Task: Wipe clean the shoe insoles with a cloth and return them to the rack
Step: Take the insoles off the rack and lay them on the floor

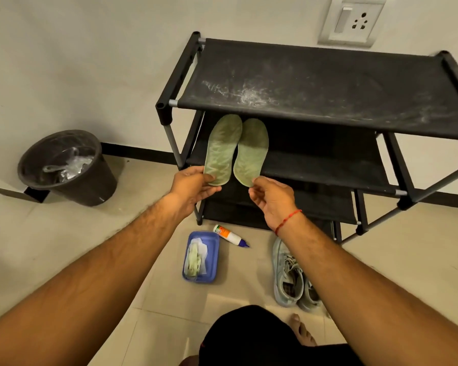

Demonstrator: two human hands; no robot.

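Two green insoles are seen at the centre of the frame, lying side by side on the second shelf of a black rack (pixel 328 83), toes pointing under the dusty top shelf and heels hanging at the shelf's front edge. The left insole (pixel 222 147) is pinched at its heel by the left hand (pixel 193 184), thumb on top and fingers beneath. The heel of the right insole (pixel 251 151) is met by the fingertips of the right hand (pixel 271 198), which is curled loosely; whether a firm grip is made there cannot be told.

The insoles are judged to be very light, thin and flexible, likely foam with a fabric face, so they would droop if lifted by one end only. The fabric face looks worn and mottled, and is not expected to be slippery. Nothing about them appears fragile, though sharp folding should be avoided. The heel is judged the best place to take hold, being the widest part within reach; a flat pinch there is enough, with support under the middle if stiffness is wanted.

In the lower centre of the frame, on the floor, a cloth (pixel 195 256) is seen inside a blue tray (pixel 212 253), with a small bottle (pixel 229 235) just beside it and a pair of shoes (pixel 292 277) to the right.
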